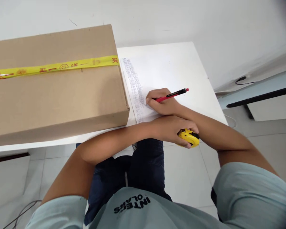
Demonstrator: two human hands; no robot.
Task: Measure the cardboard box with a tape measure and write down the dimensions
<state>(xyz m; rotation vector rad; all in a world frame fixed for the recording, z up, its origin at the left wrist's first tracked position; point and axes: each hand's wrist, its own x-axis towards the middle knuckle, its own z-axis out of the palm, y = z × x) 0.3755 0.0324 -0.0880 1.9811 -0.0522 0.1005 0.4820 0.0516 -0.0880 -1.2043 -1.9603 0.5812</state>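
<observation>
My right hand (162, 103) is closed on a red pen (172, 94), its tip down on a printed sheet of paper (135, 86) full of small lines of text. My left hand (175, 128) reaches across under my right forearm and is wrapped round a yellow tape measure (189, 138) at the table's near edge. A large brown cardboard box (54, 92) sealed with yellow printed tape (54, 67) lies on the white table (181, 60), just left of the paper.
The table stands against a white wall. At the right a grey ledge (259, 92) carries a black cable (243, 79). Pale floor tiles (188, 175) and my dark trousers show below, with a thin cable at the bottom left.
</observation>
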